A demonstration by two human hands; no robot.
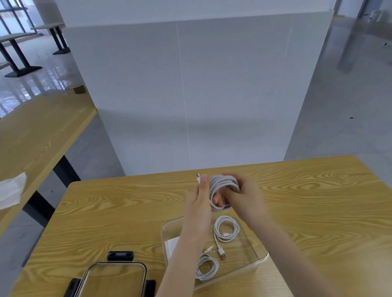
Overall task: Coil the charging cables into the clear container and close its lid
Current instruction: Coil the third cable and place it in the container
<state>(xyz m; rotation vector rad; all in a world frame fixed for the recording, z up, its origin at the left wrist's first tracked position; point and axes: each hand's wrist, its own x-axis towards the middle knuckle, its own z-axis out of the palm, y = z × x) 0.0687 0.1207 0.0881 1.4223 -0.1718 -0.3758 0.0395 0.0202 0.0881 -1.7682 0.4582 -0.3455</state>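
A grey-white coiled cable [222,186] is held above the far edge of the clear container [259,256]. My right hand [245,191] grips the coil's right side. My left hand [200,199] pinches the cable's plug end, which sticks up past my thumb. Inside the open container lie two coiled white cables, one near the back [226,228] and one at the front left [207,268], plus a white flat piece partly hidden by my left forearm. The clear lid [114,296] with black clips lies flat on the table to the container's left.
The wooden table [322,206] ends close behind my hands, with a white wall panel [194,86] just beyond. A second wooden table [15,147] at the left carries a crumpled white wrapper [1,194].
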